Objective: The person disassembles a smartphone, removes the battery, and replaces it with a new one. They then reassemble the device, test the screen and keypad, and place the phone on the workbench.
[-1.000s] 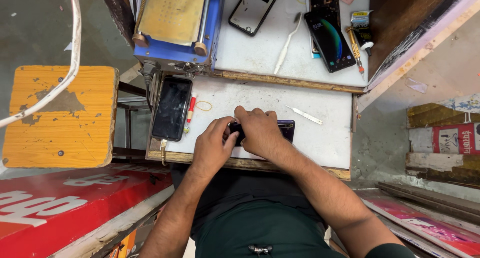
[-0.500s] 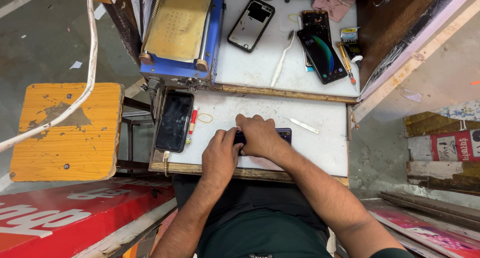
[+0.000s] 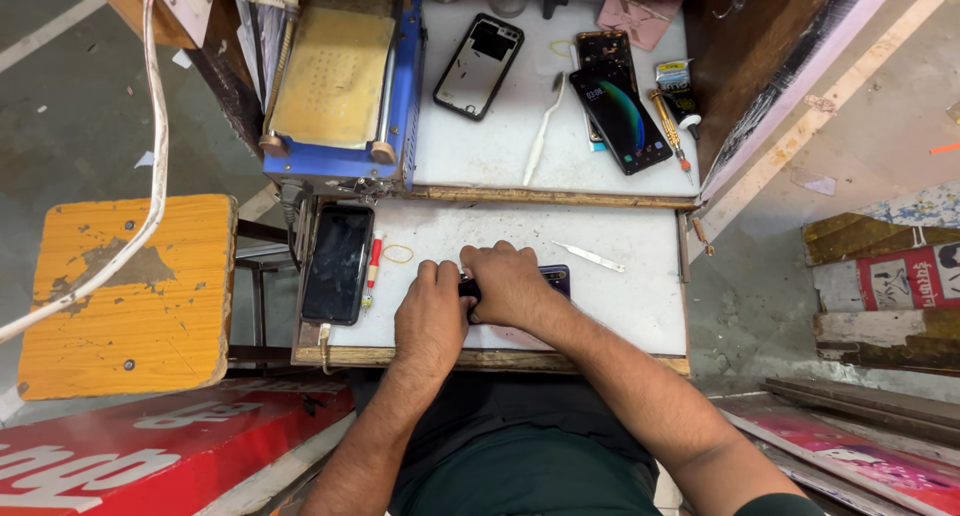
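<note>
Barely altered over the last second: left hand (image 3: 432, 319) and right hand (image 3: 510, 286) kept together over the small dark phone (image 3: 556, 275), at the front middle of the white lower board (image 3: 640, 306). Only a drift of viewpoint, with more of the upper shelf (image 3: 500, 166) brought in. By that stillness, judged as steady fine work on the phone rather than a shift of grip. Fingers of both hands curled and pressing on the phone; exact pinch not to be told. Most of the phone hidden under the right palm, only its right end and a dark bit between the thumbs showing. Untouched nearby: black phone (image 3: 338, 264), red pen (image 3: 372, 266), metal pry tool (image 3: 590, 258). Any tool within the fingers impossible to make out.
</note>
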The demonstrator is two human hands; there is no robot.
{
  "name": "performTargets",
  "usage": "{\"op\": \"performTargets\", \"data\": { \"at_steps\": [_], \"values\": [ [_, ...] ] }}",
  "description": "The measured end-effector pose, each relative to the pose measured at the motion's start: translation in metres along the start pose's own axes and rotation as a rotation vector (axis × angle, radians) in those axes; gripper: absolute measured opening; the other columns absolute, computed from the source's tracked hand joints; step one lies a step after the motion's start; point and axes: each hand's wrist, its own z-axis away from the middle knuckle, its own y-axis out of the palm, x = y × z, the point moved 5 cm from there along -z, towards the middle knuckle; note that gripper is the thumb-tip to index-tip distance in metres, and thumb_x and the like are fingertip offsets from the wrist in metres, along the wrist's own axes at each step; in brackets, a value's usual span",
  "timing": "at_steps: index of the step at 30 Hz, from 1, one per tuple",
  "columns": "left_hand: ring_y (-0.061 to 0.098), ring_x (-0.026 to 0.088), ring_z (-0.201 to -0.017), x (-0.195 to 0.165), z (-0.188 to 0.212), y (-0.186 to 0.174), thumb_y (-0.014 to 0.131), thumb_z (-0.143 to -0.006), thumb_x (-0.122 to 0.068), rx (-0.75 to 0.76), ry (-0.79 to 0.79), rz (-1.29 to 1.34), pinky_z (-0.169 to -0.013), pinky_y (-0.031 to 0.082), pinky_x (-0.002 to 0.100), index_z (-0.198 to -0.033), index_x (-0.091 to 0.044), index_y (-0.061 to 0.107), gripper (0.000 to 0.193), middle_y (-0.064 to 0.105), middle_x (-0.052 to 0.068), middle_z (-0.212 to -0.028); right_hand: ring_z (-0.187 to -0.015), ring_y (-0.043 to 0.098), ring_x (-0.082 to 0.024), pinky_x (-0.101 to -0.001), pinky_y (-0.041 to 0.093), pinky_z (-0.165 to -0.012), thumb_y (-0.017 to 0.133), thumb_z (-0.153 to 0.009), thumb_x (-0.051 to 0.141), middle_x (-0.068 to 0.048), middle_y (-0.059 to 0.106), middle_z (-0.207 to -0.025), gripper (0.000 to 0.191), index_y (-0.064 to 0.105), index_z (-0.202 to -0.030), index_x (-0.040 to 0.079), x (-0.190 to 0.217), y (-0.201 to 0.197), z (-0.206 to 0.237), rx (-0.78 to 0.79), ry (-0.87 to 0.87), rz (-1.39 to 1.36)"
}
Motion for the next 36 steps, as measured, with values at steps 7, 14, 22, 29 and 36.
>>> {"op": "performTargets", "data": {
  "at_steps": [7, 14, 22, 29, 36],
  "values": [
    [0.069, 0.033, -0.082, 0.024, -0.014, 0.000, 0.086, -0.079, -0.027, 0.087, -0.096, 0.159, -0.073, 0.056, 0.045, -0.102, -0.005, 0.061, 0.042, 0.069, 0.013, -0.090, -0.107, 0.061, -0.034, -0.0515, 0.048, -0.089, 0.092, -0.065, 0.030, -0.009, 0.072, -0.102, 0.060, 0.062, -0.113, 0.010, -0.009, -0.004, 0.016, -0.161, -0.100, -0.111],
    [0.070, 0.027, -0.072, 0.032, -0.014, 0.008, 0.085, -0.079, -0.026, 0.110, -0.158, 0.252, -0.068, 0.056, 0.041, -0.097, -0.006, 0.064, 0.033, 0.069, 0.008, -0.078, -0.123, 0.055, -0.033, -0.0512, 0.037, -0.108, 0.089, -0.071, 0.030, -0.009, 0.067, -0.124, 0.067, 0.062, -0.130, 0.011, -0.015, 0.011, 0.043, -0.399, -0.213, -0.165],
    [0.074, 0.026, -0.072, 0.043, -0.020, 0.012, 0.073, -0.090, -0.028, 0.178, -0.215, 0.255, -0.069, 0.056, 0.040, -0.093, -0.008, 0.068, 0.021, 0.074, 0.009, -0.076, -0.131, 0.050, -0.030, -0.0559, 0.033, -0.114, 0.085, -0.077, 0.035, -0.007, 0.062, -0.139, 0.071, 0.059, -0.140, 0.016, -0.013, 0.018, 0.041, -0.343, -0.267, -0.086],
    [0.073, 0.024, -0.072, 0.052, -0.022, 0.020, 0.069, -0.088, -0.021, 0.105, -0.218, 0.428, -0.069, 0.057, 0.038, -0.095, -0.007, 0.070, 0.016, 0.074, 0.007, -0.078, -0.130, 0.050, -0.031, -0.0645, 0.027, -0.114, 0.088, -0.071, 0.041, -0.007, 0.059, -0.139, 0.081, 0.054, -0.141, 0.019, -0.005, 0.018, 0.041, -0.353, -0.363, 0.002],
    [0.049, 0.010, -0.044, 0.061, -0.019, 0.035, 0.067, -0.095, -0.028, 0.312, -0.291, 1.004, -0.040, 0.035, 0.026, -0.110, -0.001, 0.066, 0.030, 0.058, 0.002, -0.057, -0.114, 0.057, -0.028, -0.0497, 0.042, -0.104, 0.087, -0.071, 0.031, -0.005, 0.061, -0.137, 0.078, 0.056, -0.140, 0.013, -0.006, 0.009, 0.044, -0.509, -0.361, -0.040]
  ]
}}
